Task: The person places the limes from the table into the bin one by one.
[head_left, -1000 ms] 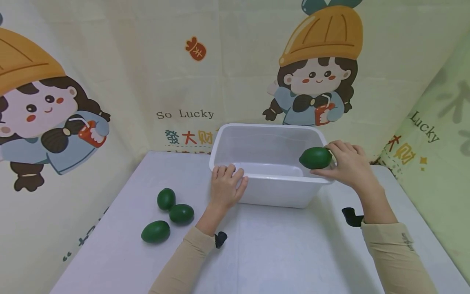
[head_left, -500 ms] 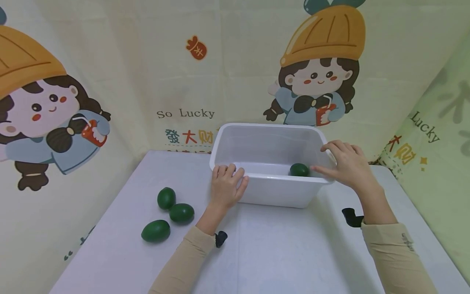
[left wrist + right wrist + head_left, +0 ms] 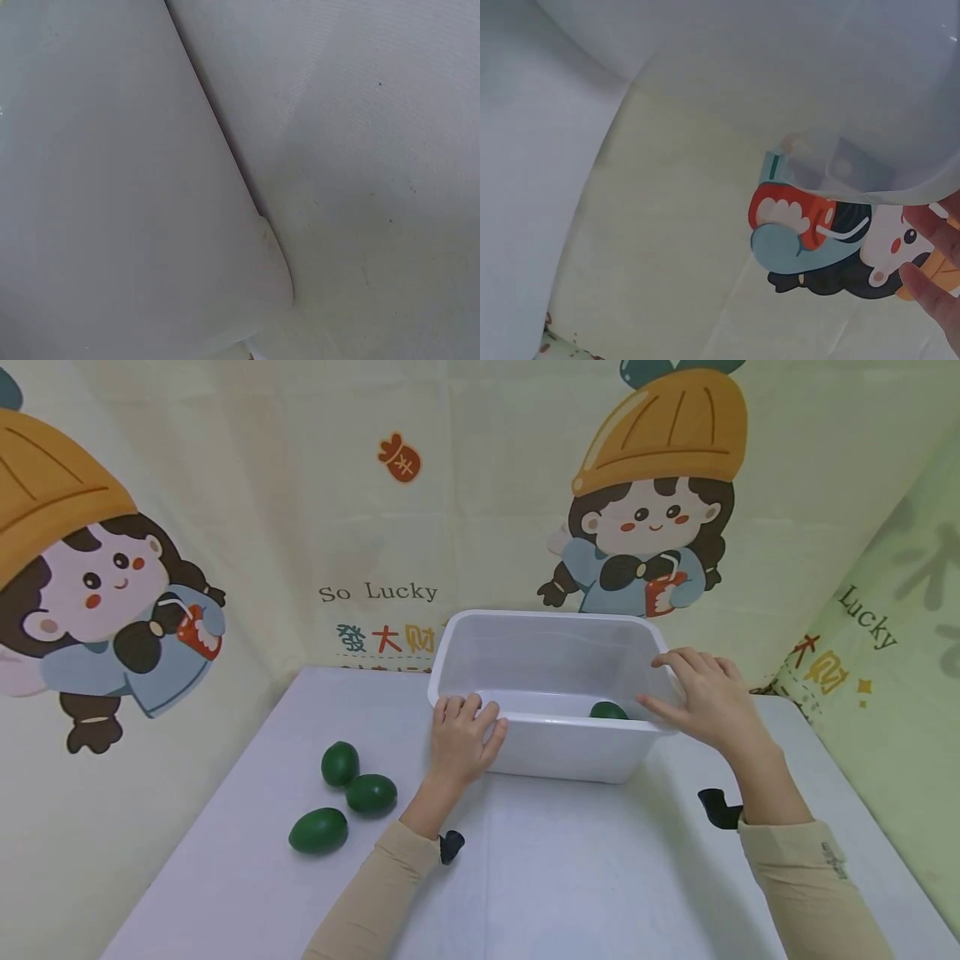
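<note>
A white plastic tub [image 3: 558,750] stands at the back of the table. Inside it, near the front right, lies one dark green oval fruit [image 3: 608,710], partly hidden by the front wall. My left hand [image 3: 462,745] grips the tub's front rim at the left, fingers hooked over the edge. At the right end of the tub, my right hand [image 3: 705,700] holds nothing; its fingers and thumb are spread over the rim. In the right wrist view, fingertips [image 3: 927,289] show beside the rim. The left wrist view shows the tub's outer wall [image 3: 127,187] without the hand.
Several more green fruits [image 3: 371,795] lie on the white tabletop [image 3: 555,877], left of my left forearm. Behind the table hangs a printed cloth [image 3: 495,510] with cartoon figures. Another cloth [image 3: 900,718] borders the right side.
My right hand has let go of the green fruit, which dropped into the tub and settled against the front side. The left hand stayed on the rim.
</note>
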